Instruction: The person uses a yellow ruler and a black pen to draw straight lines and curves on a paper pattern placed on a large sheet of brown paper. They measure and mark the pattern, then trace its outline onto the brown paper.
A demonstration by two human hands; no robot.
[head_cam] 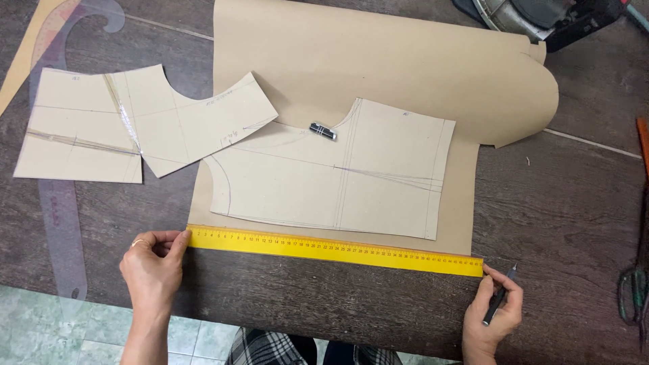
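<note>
1. Head view shows your left hand (152, 265) at the near left of the table, fingers curled, with the thumb and forefinger pinching the left end of the yellow ruler (334, 250). A ring sits on one finger.
2. Your right hand (493, 314) is at the near right, closed around a dark pen (499, 304) held tip upward, and its fingertips touch the right end of the ruler.
3. That ruler lies flat between your two hands, running left to right and dipping slightly toward the right, along the near edge of the brown kraft paper (378, 61).
4. On the kraft paper, just beyond the ruler, lies a pale card pattern piece (378, 176) with a curved neckline and pencil lines across it. A small black clip (323, 131) rests at its top edge.
5. Left of that, two more card pattern pieces (135, 125) lie on the dark wood table (554, 196), overlapping each other, one taped along a seam.
6. Under and beside those pieces you can see a clear curved ruler (61, 223) stretching toward the near edge.
7. At the far right edge lie scissors (634, 287), well apart from your right hand.
8. At the top right corner sits an iron (520, 17), partly out of view.
</note>
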